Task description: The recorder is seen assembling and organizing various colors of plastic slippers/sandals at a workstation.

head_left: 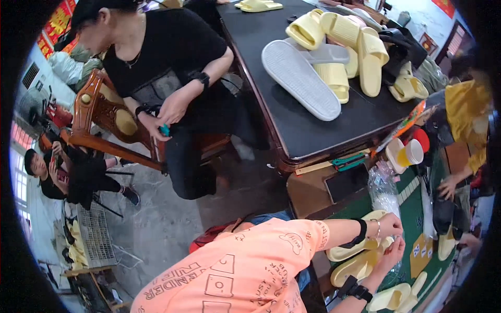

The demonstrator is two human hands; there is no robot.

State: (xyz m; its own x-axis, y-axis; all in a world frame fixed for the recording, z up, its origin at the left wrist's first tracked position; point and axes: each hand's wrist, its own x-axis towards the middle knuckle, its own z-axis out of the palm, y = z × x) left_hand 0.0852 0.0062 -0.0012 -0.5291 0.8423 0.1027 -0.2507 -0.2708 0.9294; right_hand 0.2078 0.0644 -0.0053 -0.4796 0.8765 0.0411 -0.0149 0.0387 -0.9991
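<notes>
My left hand [390,225], with a bracelet and a black band on its arm, is closed over a green-topped table [344,210] at the lower right. Just below it my right hand [392,253], with a black watch on the wrist, is closed too, its fingers pinched together. What the fingers hold is too small to make out. Beneath and beside my hands lie pale yellow slide slippers [348,271]; one slipper's strap is close to my right fingers. A clear plastic bag [383,190] with white contents lies just beyond my left hand.
A dark table [261,62] holds several yellow slides [373,62] and a large grey slipper [301,81]. A yellow-and-white cup [410,154] stands at the green table's far side. A seated person [167,62] is at the upper left; a person in yellow [464,115] works at right.
</notes>
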